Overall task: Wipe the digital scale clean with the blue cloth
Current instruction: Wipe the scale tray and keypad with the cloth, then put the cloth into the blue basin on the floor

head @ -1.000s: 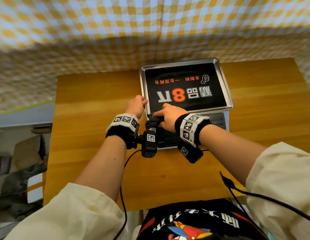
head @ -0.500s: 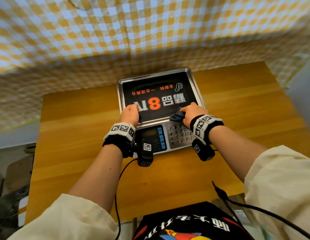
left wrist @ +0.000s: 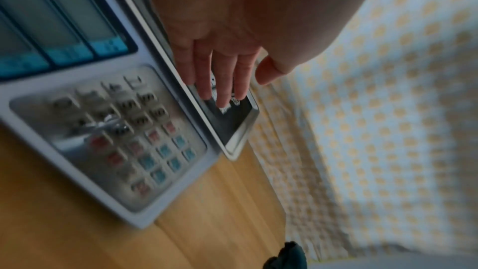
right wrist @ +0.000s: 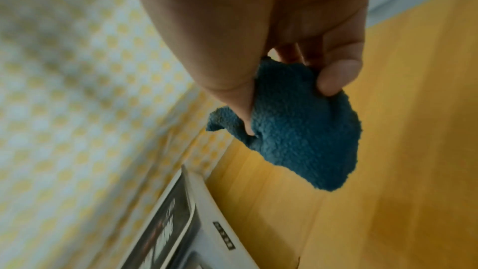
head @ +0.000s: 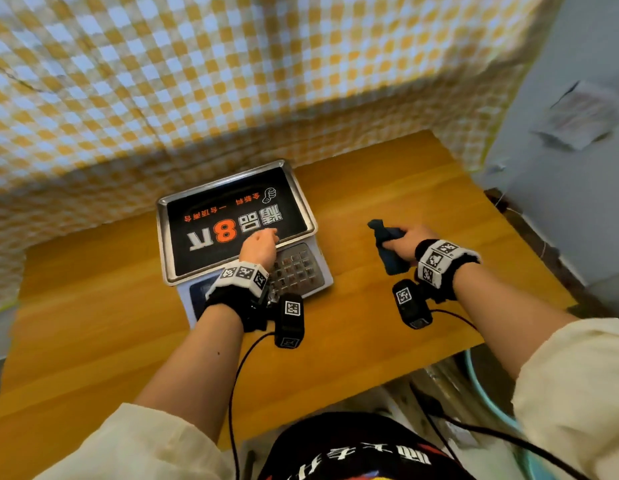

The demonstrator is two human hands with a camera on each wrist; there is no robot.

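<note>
The digital scale (head: 232, 216) stands on the wooden table, a steel pan with a black printed sheet on top and a keypad (head: 294, 266) in front. My left hand (head: 259, 245) hovers over the pan's near right part with straight fingers (left wrist: 222, 81); I cannot tell if they touch the pan (left wrist: 232, 126). To the right of the scale, my right hand (head: 403, 242) grips the bunched blue cloth (head: 387, 247) above the table. In the right wrist view the thumb and fingers pinch the cloth (right wrist: 297, 130), which hangs clear of the scale (right wrist: 207, 228).
A yellow-and-white checked cloth (head: 232, 81) hangs behind the wooden table (head: 422, 188). A grey wall (head: 578, 168) rises past the table's right edge. Bare tabletop lies to the right and left of the scale. Cables run from both wrist cameras toward my body.
My right hand has carried the blue cloth off the scale's front right to the table's right side. My left hand has shifted right along the pan's near edge. The head view has swung.
</note>
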